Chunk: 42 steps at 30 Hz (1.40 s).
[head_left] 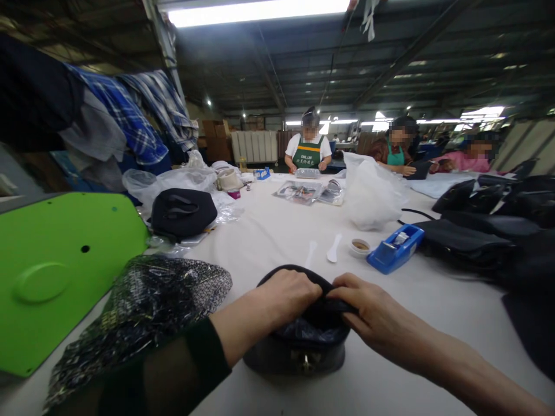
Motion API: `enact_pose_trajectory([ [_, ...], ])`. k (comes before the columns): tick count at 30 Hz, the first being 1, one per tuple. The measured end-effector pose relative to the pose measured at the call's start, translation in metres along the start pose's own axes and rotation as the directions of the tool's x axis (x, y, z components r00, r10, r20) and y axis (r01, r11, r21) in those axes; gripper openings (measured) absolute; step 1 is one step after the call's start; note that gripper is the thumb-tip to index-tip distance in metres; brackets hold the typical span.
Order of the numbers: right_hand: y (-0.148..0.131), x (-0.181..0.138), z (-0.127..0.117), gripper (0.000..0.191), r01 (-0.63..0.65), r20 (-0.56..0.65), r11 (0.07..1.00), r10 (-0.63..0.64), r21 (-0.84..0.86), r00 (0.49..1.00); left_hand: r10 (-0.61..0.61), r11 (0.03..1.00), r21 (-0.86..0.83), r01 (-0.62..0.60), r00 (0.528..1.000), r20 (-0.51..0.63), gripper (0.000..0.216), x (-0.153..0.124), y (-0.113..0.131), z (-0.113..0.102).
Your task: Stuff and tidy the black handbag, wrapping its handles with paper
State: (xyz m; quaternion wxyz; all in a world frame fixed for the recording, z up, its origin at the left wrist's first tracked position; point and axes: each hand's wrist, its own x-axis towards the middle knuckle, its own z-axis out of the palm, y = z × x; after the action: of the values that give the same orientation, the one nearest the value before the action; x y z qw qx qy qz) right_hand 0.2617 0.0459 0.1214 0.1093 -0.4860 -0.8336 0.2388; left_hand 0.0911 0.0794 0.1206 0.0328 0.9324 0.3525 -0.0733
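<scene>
- A small black handbag (303, 341) is seen on the white worktable (277, 231), directly in front of the person, with its metal clasp facing the camera.
- The left hand (281, 297) is closed over the near-left edge of the bag's opening, fingers curled onto the rim; a dark sleeve covers the forearm.
- The right hand (368, 312) is pinched on the right side of the same rim, thumb and fingers gripping the black material.
- The step in hand is judged to be the working of the bag's mouth, with crinkled plastic stuffing (310, 330) visible inside it.
- For the next move, a steady hold on both sides of the rim would be called for, so that the bag is not tipped.
- A blue tape dispenser (395, 248), a small cup (360, 247) and two white spoons (333, 248) lie beyond the bag, apart from it.
- A plastic-wrapped dark bundle (147, 312) lies to the left, partly on a green panel (60, 271).
- The fingertips are hidden by the rim, and the bag's far side is covered by the hands.
- Co-workers are seated at the far end; what is handled there is too small to make out.
</scene>
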Motion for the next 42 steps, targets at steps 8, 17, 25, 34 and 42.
enact_pose_trajectory([
  [8,-0.012,0.001,0.001,0.025,-0.122,0.053,0.94,0.146,-0.32,0.988,-0.043,0.999,-0.036,0.04,0.996,-0.083,0.011,0.013,-0.001,0.006],
  [17,-0.016,0.004,0.007,0.029,-0.029,0.065,0.947,0.052,-0.32,0.997,-0.266,0.954,-0.189,0.232,0.948,-0.175,0.024,0.01,-0.003,0.017],
  [25,-0.026,0.019,0.009,0.024,0.209,0.197,0.84,-0.125,-0.501,0.972,-0.3,0.933,-0.264,0.244,0.932,-0.2,0.023,0.011,-0.005,0.023],
  [34,-0.045,0.024,-0.009,0.019,0.261,0.394,0.791,-0.028,-0.554,0.919,-0.355,0.918,-0.259,0.301,0.913,-0.199,0.028,0.012,-0.006,0.024],
  [42,-0.035,0.02,0.001,0.024,0.037,0.147,0.854,0.046,-0.52,0.988,-0.301,0.933,-0.262,0.245,0.933,-0.199,0.026,0.003,-0.006,0.02],
])
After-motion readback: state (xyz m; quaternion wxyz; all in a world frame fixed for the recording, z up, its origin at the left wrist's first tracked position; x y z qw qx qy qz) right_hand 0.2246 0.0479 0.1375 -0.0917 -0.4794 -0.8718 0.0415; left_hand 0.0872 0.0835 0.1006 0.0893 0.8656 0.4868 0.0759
